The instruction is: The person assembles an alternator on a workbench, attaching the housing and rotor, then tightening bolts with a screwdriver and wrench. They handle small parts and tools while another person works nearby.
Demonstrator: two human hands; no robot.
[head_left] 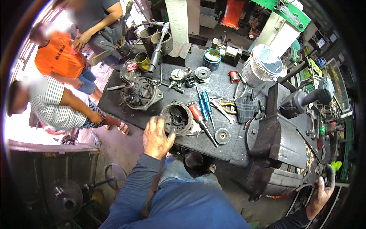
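Observation:
My left hand (156, 140) rests at the near left side of a round, toothed metal housing (177, 119) on the bench's front edge. Its fingers are stretched out and the thumb stands apart, close to the rim. Far to the right, my right hand (321, 194) is closed, its fingers darkened. A thin dark rod (309, 147) runs down to those fingers, but what they hold is unclear. Beside the housing lie a red-handled screwdriver (195, 112), blue-handled screwdrivers (206, 103) and a small pulley (222, 136). Behind it sits a larger motor part with a shaft (138, 93).
On the black workbench (236, 147) are pliers (228, 107), a plaid cloth (246, 107), a grooved pulley (203, 74), a white bucket (263, 65) and a blue can (212, 59). A bulky dark machine (286, 147) stands between bench and right hand. Several people are at the left.

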